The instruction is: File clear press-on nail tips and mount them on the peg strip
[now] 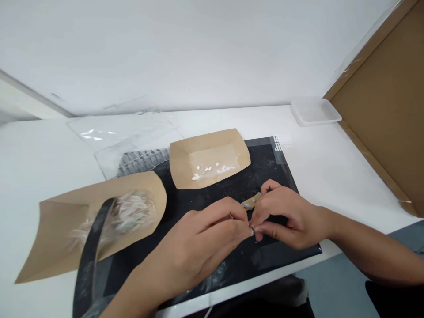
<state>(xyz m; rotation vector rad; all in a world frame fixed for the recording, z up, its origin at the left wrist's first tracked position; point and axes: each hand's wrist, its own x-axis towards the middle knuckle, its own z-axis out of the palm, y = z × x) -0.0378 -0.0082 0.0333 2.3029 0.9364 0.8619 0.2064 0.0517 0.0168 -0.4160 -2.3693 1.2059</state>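
Note:
My left hand (198, 247) and my right hand (285, 216) meet over a black mat (265, 170), with their fingertips close together. The left fingertips pinch a small pale piece (252, 231), too small to identify. A tan strip (251, 202) with a grey blob on it sticks out from the right fingers, which seem to hold it. One kraft paper tray (212, 145) with small white bits lies just beyond my hands. Another kraft tray (53, 229), holding a clear bag of translucent pieces (127, 214), lies left of my left hand.
A black strip (89, 260) curves up over the near tray. Clear plastic sheets (122, 137) and a grey grid (142, 161) lie behind the trays. A white plastic tub (314, 111) stands at the back, beside a large cardboard sheet (377, 88). The white table's near edge runs below the mat.

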